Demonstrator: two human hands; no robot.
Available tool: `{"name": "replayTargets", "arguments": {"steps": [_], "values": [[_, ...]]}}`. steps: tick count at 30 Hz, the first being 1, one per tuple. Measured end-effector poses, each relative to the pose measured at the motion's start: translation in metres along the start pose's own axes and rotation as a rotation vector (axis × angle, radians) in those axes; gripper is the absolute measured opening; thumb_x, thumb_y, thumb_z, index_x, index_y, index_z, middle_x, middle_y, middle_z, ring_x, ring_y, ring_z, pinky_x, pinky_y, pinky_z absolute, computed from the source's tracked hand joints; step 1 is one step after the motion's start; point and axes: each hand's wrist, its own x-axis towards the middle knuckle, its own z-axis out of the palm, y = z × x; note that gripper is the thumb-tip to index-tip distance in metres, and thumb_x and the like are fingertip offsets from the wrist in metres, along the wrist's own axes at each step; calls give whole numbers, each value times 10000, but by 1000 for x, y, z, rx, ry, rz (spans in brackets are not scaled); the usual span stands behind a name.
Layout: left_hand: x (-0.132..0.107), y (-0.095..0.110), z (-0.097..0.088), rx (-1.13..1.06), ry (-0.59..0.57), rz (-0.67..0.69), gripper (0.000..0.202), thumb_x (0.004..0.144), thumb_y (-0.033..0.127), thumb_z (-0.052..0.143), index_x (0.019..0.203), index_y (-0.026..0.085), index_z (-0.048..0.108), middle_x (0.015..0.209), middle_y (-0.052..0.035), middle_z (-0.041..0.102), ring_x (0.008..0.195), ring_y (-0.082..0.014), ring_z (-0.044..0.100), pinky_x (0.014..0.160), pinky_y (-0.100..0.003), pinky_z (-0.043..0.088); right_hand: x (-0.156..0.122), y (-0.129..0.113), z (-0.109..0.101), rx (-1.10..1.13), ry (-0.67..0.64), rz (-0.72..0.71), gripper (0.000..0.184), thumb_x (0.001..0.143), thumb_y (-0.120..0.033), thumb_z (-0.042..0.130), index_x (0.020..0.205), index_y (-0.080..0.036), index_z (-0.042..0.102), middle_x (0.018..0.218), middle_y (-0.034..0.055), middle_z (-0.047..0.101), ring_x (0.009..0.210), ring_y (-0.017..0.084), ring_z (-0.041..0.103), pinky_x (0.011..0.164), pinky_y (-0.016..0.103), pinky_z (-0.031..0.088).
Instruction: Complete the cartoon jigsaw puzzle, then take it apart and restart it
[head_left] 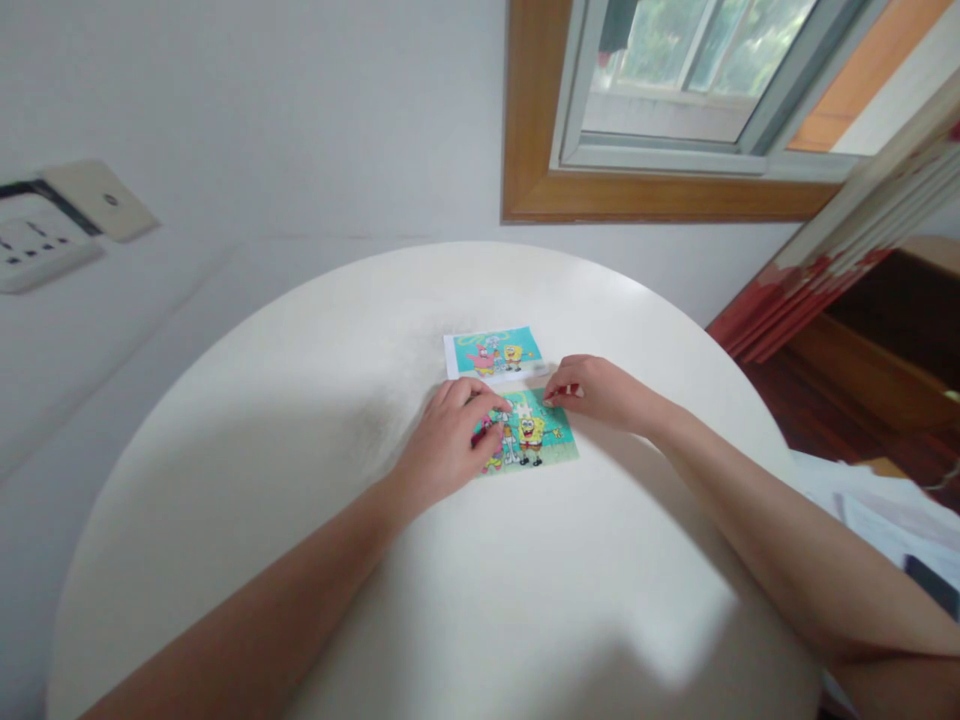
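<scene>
White table (540, 570): jigsaw (531, 436), long axis left-right, top toward wall (337, 120).

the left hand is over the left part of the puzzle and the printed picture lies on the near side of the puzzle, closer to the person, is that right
Not quite: the printed picture lies on the far side of the puzzle, farther from the person, as the head view shows. The left hand is indeed over the puzzle's left part.

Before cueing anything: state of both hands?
Left hand: open, curved over the left of the jigsaw.
Right hand: pinched closed at the jigsaw's upper right; whether holding anything, unclear.
</scene>
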Motion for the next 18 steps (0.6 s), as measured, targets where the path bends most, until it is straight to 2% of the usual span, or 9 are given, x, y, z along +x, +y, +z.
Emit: {"name": "replayTargets", "arguments": {"steps": [3, 18], "values": [[0, -1, 1, 6, 1, 2, 238, 816, 181, 565, 1038, 238, 627, 1062, -54, 536, 1047, -237, 488, 949, -422, 409, -2, 0, -2, -27, -37, -11, 168, 778, -195, 631, 905, -200, 740, 858, 58, 656, 741, 147, 572, 677, 252, 424], [0, 0, 0, 0, 3, 0, 235, 821, 179, 560, 1037, 237, 631, 1065, -56, 533, 1060, -239, 484, 965, -420, 402, -6, -3, -8, -36, -61, -47, 263, 788, -93, 548, 941, -195, 736, 900, 60, 664, 748, 136, 582, 695, 232, 431]]}}
